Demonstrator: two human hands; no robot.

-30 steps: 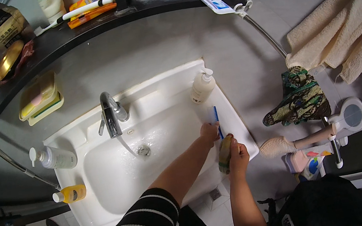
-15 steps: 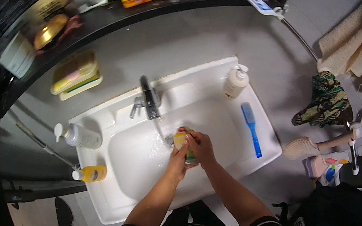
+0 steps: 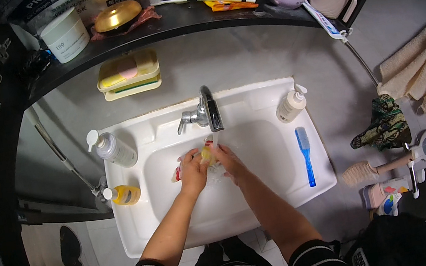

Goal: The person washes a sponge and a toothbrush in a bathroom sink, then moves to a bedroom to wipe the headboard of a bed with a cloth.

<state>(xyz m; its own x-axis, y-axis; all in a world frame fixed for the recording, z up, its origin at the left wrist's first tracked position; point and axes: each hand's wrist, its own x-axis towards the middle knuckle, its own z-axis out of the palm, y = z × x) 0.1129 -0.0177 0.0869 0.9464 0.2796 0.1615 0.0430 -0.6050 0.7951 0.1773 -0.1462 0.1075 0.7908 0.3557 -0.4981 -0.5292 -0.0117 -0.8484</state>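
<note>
Both hands meet under the tap point(image 3: 208, 112): the left hand point(image 3: 192, 171) and right hand point(image 3: 229, 159) grasp a yellow sponge point(image 3: 207, 153) together, so the water falls on it. A blue brush point(image 3: 305, 152) lies at 3 o'clock on the sink point(image 3: 270, 202) rim.

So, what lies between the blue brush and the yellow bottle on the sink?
In the head view, both hands holding a yellow sponge under the faucet lie between them.

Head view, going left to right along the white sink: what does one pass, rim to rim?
Small yellow bottle → grey pump bottle → left hand → yellow sponge under the chrome tap → right hand → cream pump bottle → blue brush.
</note>
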